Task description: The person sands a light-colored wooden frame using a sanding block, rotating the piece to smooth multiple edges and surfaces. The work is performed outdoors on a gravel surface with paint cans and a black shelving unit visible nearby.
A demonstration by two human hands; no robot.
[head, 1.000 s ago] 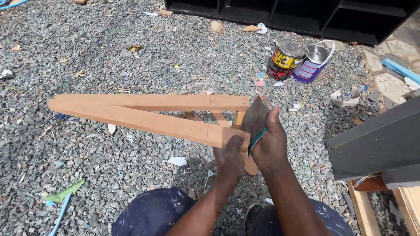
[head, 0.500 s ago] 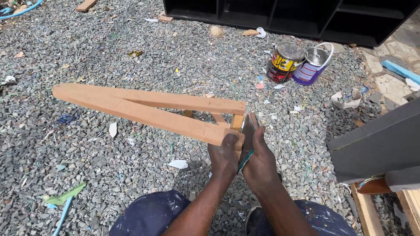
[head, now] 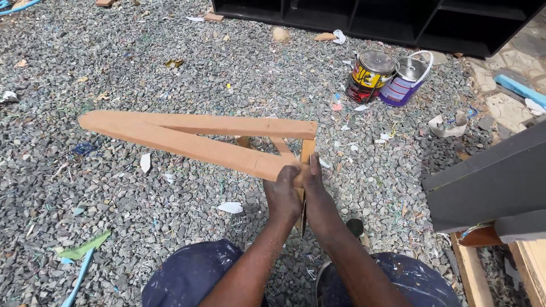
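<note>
A V-shaped wooden frame (head: 193, 136) made of two long bars hangs above the gravel ground (head: 114, 187), its pointed end far out to the left and its open end close to the person. Both hands meet at that near end. The left hand (head: 282, 196) wraps around the end of the lower bar and the short cross piece (head: 307, 152) joining the two bars; its grip is closed on the wood. The right hand (head: 316, 190) lies pressed flat against the same spot, fingers straight and together, with a thin dark sheet held between palm and wood; only its lower edge shows, so what it is cannot be told for sure.

The frame looks stiff and solid, bare wood with a dry, matt face that should not slip. It seems moderately heavy, and because it reaches well out to the left, holding it by the near end alone puts a good deal of leverage on the wrists. The joint at the cross piece looks like the firmest place to hold.

Well apart, beyond the frame, two paint cans (head: 389, 77) stand on the gravel before a black shelf unit (head: 398, 23). A dark board (head: 489, 182) leans in at the right.
</note>
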